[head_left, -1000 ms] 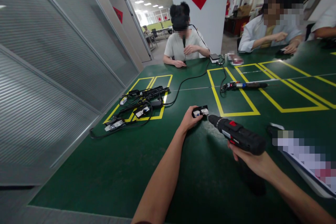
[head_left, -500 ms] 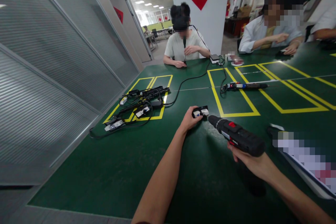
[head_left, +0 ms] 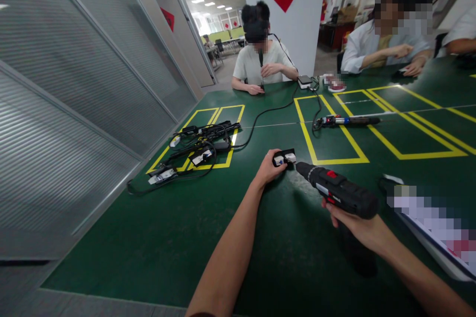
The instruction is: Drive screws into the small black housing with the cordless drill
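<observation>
My left hand point(head_left: 270, 167) grips the left side of a small black piece with white labels point(head_left: 289, 157) on the green table point(head_left: 148, 247). In my right hand point(head_left: 351, 223) is a black cordless drill with red parts point(head_left: 336, 189), its fingers wrapped round the handle. The drill points left, and its thin bit reaches the labelled piece near my left fingertips. Whether the bit touches the piece is too small to tell.
Black adapters and cables point(head_left: 208, 146) lie at the left. A pen-shaped electric tool point(head_left: 349, 121) lies beyond the drill. A blurred flat object point(head_left: 431, 228) is at the right. Across the table sit a person in a white shirt point(head_left: 277, 57) and another in pale clothing point(head_left: 357, 52).
The drill and my right hand have shifted very slightly to the right. My left hand and the labelled piece look almost unchanged.
</observation>
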{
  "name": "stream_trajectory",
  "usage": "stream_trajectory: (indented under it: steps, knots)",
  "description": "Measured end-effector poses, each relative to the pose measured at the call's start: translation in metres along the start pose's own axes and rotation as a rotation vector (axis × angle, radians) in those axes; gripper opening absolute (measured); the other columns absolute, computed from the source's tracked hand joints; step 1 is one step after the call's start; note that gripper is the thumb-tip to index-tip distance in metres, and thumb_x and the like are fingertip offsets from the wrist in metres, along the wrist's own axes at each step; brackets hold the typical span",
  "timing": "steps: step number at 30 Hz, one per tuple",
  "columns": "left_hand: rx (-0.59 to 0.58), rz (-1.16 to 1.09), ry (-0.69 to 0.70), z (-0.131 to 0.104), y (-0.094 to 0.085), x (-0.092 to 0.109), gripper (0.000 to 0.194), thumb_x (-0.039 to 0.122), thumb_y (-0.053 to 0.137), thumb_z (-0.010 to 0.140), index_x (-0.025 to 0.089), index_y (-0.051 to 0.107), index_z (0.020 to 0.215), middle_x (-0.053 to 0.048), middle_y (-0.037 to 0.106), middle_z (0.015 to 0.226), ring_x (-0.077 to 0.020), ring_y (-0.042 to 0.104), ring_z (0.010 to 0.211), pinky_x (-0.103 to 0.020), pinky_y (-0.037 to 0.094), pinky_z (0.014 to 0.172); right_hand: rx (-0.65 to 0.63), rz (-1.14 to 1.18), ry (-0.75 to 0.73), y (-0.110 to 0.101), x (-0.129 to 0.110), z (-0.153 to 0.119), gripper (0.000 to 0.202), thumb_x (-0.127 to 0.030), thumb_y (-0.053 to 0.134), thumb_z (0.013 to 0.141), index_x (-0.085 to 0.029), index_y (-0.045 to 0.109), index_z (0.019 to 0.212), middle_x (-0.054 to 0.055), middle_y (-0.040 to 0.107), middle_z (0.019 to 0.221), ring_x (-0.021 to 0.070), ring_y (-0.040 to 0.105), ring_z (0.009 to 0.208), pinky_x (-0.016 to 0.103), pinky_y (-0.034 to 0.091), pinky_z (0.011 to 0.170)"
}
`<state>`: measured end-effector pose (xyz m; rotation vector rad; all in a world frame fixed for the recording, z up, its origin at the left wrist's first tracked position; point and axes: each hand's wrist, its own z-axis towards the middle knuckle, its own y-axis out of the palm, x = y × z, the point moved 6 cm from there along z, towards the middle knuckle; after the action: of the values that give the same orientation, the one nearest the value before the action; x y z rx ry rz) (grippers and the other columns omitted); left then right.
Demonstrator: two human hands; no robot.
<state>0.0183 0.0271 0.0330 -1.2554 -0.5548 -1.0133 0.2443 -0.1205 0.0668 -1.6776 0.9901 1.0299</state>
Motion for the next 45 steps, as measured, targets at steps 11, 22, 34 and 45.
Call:
stream_trajectory:
  steps: [11, 22, 34, 45]
  knots:
    - [0.001, -0.006, -0.015, -0.001, 0.003, -0.003, 0.054, 0.027, 0.066, 0.068, 0.017, 0.047, 0.118, -0.008, 0.053, 0.112, -0.0184, 0.053, 0.101, -0.034, 0.041, 0.093, -0.001, -0.004, 0.006, 0.002, -0.004, -0.001, 0.022, -0.041, 0.057, 0.082, -0.023, 0.066, 0.089, 0.001, 0.064, 0.069, 0.0193, 0.062, 0.064, 0.034, 0.050, 0.064]
    - [0.001, 0.009, -0.005, 0.001, 0.003, -0.006, 0.050, 0.032, 0.064, 0.072, 0.018, 0.047, 0.118, -0.008, 0.054, 0.111, -0.0183, 0.053, 0.100, -0.034, 0.042, 0.091, -0.004, -0.021, 0.006, 0.003, -0.008, -0.001, 0.023, -0.040, 0.055, 0.083, -0.021, 0.065, 0.091, 0.001, 0.061, 0.063, 0.0207, 0.062, 0.065, 0.037, 0.049, 0.067]
    - [-0.002, 0.012, 0.001, 0.001, 0.003, -0.006, 0.051, 0.032, 0.064, 0.072, 0.018, 0.047, 0.118, -0.008, 0.054, 0.111, -0.0181, 0.053, 0.099, -0.033, 0.042, 0.090, 0.019, -0.051, 0.026, 0.001, -0.002, 0.000, 0.029, -0.041, 0.060, 0.078, -0.024, 0.062, 0.054, 0.002, 0.064, 0.059, 0.0231, 0.064, 0.065, 0.034, 0.050, 0.057]
    - [0.004, 0.008, -0.004, 0.001, 0.002, -0.005, 0.050, 0.029, 0.065, 0.071, 0.018, 0.048, 0.117, -0.006, 0.054, 0.108, -0.0171, 0.053, 0.096, -0.031, 0.043, 0.088, 0.003, 0.010, -0.002, 0.003, -0.007, -0.001, 0.018, -0.037, 0.059, 0.080, -0.022, 0.068, 0.082, 0.003, 0.066, 0.068, 0.0229, 0.065, 0.073, 0.033, 0.050, 0.063]
